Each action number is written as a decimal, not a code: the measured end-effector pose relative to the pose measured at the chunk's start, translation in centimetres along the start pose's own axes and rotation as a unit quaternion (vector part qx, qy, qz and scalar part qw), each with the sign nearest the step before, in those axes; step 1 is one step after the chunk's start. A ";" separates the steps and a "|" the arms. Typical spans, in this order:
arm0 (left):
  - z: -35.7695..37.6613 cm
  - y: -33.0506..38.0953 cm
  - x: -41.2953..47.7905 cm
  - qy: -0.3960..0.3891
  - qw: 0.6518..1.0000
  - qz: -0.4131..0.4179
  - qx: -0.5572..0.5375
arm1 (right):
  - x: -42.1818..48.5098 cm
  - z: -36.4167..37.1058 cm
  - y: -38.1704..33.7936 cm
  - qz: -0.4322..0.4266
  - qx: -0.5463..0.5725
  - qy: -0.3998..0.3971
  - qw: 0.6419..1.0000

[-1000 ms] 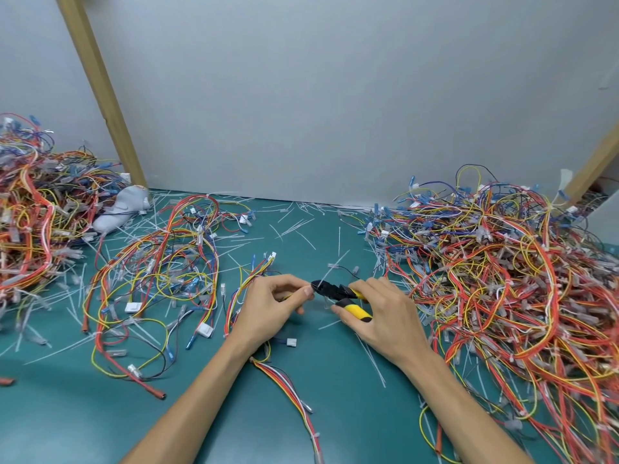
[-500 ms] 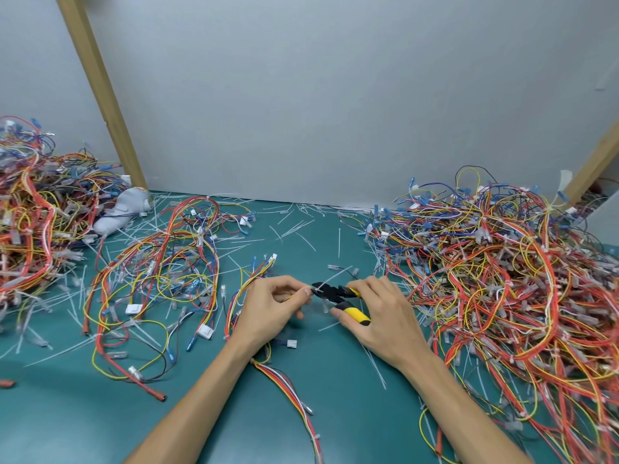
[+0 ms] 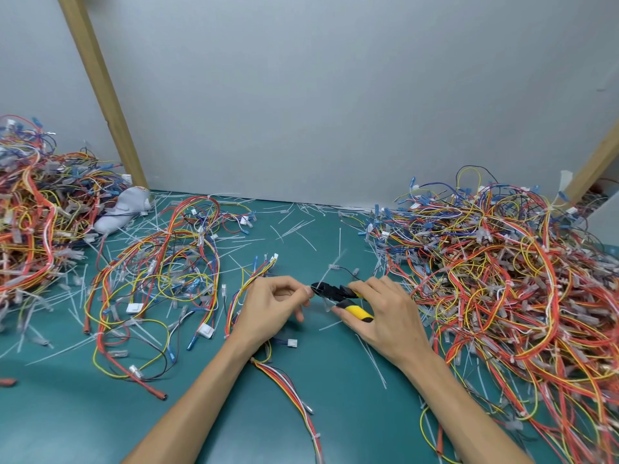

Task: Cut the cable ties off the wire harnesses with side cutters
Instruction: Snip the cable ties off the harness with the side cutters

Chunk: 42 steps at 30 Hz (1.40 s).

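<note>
At the middle of the green table my left hand [image 3: 271,309] grips a wire harness [image 3: 288,386] of red, yellow and white wires that runs under the palm and trails toward me. My right hand [image 3: 385,316] holds side cutters [image 3: 338,293] with a black head and yellow-and-black handles. The cutter tip points left and meets the fingertips of my left hand, where a thin white cable tie [image 3: 326,279] sticks up. The spot under the jaws is too small to make out.
A big tangle of harnesses [image 3: 502,279] fills the right side of the table. A looser bunch [image 3: 150,279] lies at the left, and another heap [image 3: 30,212] at the far left beside a white cloth [image 3: 122,209]. Cut white ties [image 3: 294,226] litter the green surface.
The hands have barely shifted. My left fingers have loosened slightly around the harness end, and the cutter tip stays against them.
</note>
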<state>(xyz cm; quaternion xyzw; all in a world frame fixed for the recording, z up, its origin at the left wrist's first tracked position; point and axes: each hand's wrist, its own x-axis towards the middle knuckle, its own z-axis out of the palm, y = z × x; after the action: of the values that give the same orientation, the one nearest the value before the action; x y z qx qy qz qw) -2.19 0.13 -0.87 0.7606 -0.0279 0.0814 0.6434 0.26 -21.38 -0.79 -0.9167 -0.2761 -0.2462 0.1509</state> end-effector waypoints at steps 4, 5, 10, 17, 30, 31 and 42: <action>0.0 0.0 0.1 -0.009 1.000 0.005 0.002 | 0.0 -0.3 -0.2 0.034 0.036 -0.046 0.998; 0.0 0.0 0.0 -0.010 1.000 0.008 0.002 | 0.0 -0.4 -0.3 0.045 0.043 -0.057 0.996; 0.2 -0.1 0.0 0.002 0.999 0.036 0.004 | 1.0 -1.2 0.3 0.078 0.110 -0.109 0.985; 0.2 -0.2 0.1 0.012 0.999 0.038 0.005 | 2.0 -1.9 0.3 0.110 0.184 -0.221 0.951; 0.1 -0.2 0.1 0.015 0.999 0.039 0.019 | 1.6 -1.3 0.2 0.102 0.110 -0.183 0.972; 0.2 -0.2 0.0 0.017 0.999 0.042 0.026 | 1.5 -1.3 0.2 0.109 0.105 -0.156 0.976; 0.0 1.0 -0.9 0.048 0.962 0.167 0.211 | 0.5 -5.0 0.1 0.183 0.039 -0.203 0.961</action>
<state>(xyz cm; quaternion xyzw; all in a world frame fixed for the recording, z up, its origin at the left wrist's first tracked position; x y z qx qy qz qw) -3.19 -0.13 0.00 0.8591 -0.1060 0.2281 0.4458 -1.14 -23.32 3.68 -0.9757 -0.1380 -0.0120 0.1698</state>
